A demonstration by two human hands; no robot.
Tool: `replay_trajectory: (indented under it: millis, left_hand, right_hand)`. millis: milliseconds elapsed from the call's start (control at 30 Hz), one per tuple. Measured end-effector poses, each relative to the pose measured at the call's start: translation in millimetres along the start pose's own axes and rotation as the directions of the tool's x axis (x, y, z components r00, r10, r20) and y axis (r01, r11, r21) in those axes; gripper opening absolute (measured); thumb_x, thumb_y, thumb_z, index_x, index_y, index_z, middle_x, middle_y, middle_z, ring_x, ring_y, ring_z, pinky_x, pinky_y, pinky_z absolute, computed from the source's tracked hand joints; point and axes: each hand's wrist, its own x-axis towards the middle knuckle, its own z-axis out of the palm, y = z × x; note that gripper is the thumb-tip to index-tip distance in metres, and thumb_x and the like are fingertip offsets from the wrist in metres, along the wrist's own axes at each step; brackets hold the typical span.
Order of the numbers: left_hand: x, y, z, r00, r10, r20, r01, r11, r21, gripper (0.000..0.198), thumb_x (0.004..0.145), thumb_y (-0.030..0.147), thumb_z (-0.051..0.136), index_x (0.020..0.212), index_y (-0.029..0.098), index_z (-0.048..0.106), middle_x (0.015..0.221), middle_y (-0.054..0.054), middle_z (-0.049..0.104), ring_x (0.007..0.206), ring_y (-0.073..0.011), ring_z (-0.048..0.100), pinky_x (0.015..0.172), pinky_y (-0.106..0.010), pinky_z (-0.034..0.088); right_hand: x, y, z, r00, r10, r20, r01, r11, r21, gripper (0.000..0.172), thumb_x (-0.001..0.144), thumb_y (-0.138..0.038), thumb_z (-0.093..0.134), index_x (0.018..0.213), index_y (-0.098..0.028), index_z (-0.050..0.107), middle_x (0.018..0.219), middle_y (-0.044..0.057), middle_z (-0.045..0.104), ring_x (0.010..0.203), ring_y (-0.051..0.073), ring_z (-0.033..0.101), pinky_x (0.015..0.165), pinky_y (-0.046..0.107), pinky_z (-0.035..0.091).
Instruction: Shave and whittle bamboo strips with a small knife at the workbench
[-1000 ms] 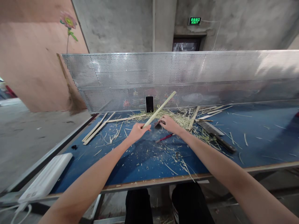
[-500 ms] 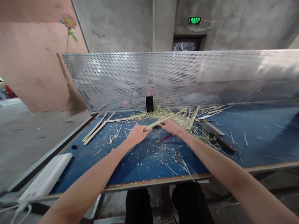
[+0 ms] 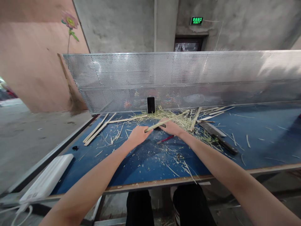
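Note:
My left hand (image 3: 138,136) is closed around the near end of a pale bamboo strip (image 3: 155,125). The strip slants up to the right, passing by my right hand (image 3: 169,127). That hand is curled, and a small dark tool (image 3: 162,126) shows at its fingers under the strip; its exact kind is hidden. Just below lies a thin red-handled tool (image 3: 166,139) on the blue tabletop (image 3: 136,169). A heap of fine bamboo shavings (image 3: 185,121) spreads behind and to the right of my hands.
At right lies a broad knife (image 3: 221,141) with a dark handle. Split bamboo strips (image 3: 98,130) rest at left. A phone (image 3: 150,104) leans against the perforated metal screen (image 3: 131,75). A white power strip (image 3: 48,177) sits on the near left corner.

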Motion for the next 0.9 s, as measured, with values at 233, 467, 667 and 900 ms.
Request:
replay_trajectory:
  millis: [233,467,667,900]
  left_hand:
    - [3.4,-6.0,4.6,0.999,-0.014,0.035,0.013,1.000,0.010,0.044,0.102,0.045,0.051,0.065,0.022,0.057,0.054,-0.003,0.050,0.053,-0.0181,0.046,0.058,-0.032,0.026]
    - [12.6,-23.9,9.6,0.998,-0.047,0.050,0.047,0.999,0.004,0.023,0.103,0.018,0.044,0.102,0.017,0.067,0.084,-0.011,0.072,0.075,-0.0233,0.065,0.070,-0.031,0.042]
    - [14.6,-26.7,7.3,0.999,-0.036,0.011,0.036,0.999,0.014,0.036,0.110,0.038,0.041,0.088,0.018,0.061,0.087,-0.011,0.067,0.084,-0.0248,0.063,0.075,-0.032,0.042]
    - [16.0,-27.1,7.3,0.997,-0.073,-0.038,0.072,0.997,-0.028,0.030,0.105,0.027,0.051,0.076,0.021,0.051,0.075,-0.005,0.060,0.070,-0.0193,0.055,0.066,-0.030,0.032]
  right_hand:
    - [2.4,3.2,2.2,0.995,0.042,0.092,-0.039,0.999,-0.036,0.023,0.099,-0.028,0.060,0.113,-0.028,0.079,0.110,0.008,0.075,0.103,0.028,0.068,0.096,0.047,0.056]
    - [3.2,-10.4,-30.6,0.987,0.044,0.154,-0.030,0.995,-0.094,0.027,0.090,-0.050,0.076,0.105,-0.027,0.075,0.115,0.013,0.068,0.113,0.033,0.062,0.094,0.046,0.053]
    - [-20.9,-29.6,-60.7,0.786,0.054,0.616,-0.060,0.998,-0.011,0.035,0.082,-0.055,0.080,0.103,-0.028,0.073,0.103,0.007,0.070,0.080,0.024,0.063,0.068,0.037,0.046]
    - [-54.3,-28.5,-47.6,0.875,0.016,0.484,0.002,0.999,-0.037,0.014,0.093,-0.031,0.067,0.081,-0.024,0.062,0.093,0.007,0.065,0.088,0.026,0.058,0.083,0.041,0.044]
